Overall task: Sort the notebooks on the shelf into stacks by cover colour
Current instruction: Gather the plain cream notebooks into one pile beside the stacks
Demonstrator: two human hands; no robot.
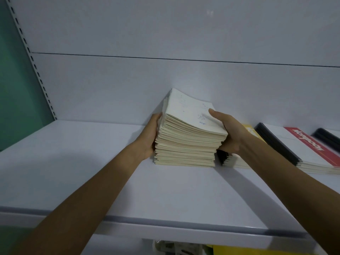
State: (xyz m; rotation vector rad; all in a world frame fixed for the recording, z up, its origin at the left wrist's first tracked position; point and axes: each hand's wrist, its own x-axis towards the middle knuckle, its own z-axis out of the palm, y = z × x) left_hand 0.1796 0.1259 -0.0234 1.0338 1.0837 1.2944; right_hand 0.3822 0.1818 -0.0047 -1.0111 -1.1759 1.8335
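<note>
Holding the cream notebook stack [185,142] from both sides, the person works at a white shelf [92,162]; the stack sits on it at centre, its far corner close to the back panel [110,85]. Left hand [150,135]: palm flat on the stack's left side, fingers going round behind it and out of sight, so the grip is clamped on the stack there. Right hand [230,133]: thumb [216,115] lies on the top cover, the remaining fingers curl under the overhanging right edge of the upper notebooks; the grip is closed on the stack. Upper notebooks lean and fan to the right; lower ones lie flat and squared. Top cover is pale with faint speckles and a small blue mark. Just right of the stack's base, a low pile with black spines [225,159] lies under the right wrist, partly hidden by it. A yellow notebook [254,132] shows behind the right hand, mostly covered. Further right lies a white notebook with a red band [287,137] and black spine, on top of pale pages. A dark notebook [329,138] is cut off by the frame edge. To the left of the stack stands a perforated upright [35,65] against a green wall [16,89]. Below the shelf lip, something yellow [239,250] shows; what it is cannot be told.
</note>
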